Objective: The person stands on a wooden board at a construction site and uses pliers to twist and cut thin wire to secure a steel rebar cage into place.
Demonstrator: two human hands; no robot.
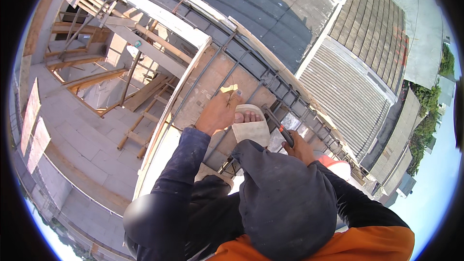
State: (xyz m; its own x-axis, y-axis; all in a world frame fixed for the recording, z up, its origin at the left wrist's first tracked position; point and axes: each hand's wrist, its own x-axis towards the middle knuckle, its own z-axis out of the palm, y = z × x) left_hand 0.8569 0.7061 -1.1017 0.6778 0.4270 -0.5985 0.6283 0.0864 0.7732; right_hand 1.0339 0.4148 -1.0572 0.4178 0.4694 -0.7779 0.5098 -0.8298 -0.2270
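Dark-clad knee (287, 198), right hand (301, 148) gripping tool (286, 135) — orange-banded, left hand (218, 112) beside sandal (251, 133)

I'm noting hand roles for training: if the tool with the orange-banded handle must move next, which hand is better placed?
Probably the right hand: it holds the tool by its handle. The left hand is apart from the tool, on the other side of the sandal.

A brown wooden board (241, 78) carries the load, a pale strip (170, 108) along its left edge. Thin steel bars (205, 73) run over it, and a rebar cage (292, 94) lines its right edge. Toward its near end stands a foot in a cream sandal (252, 133), on board or bars, unclear which.
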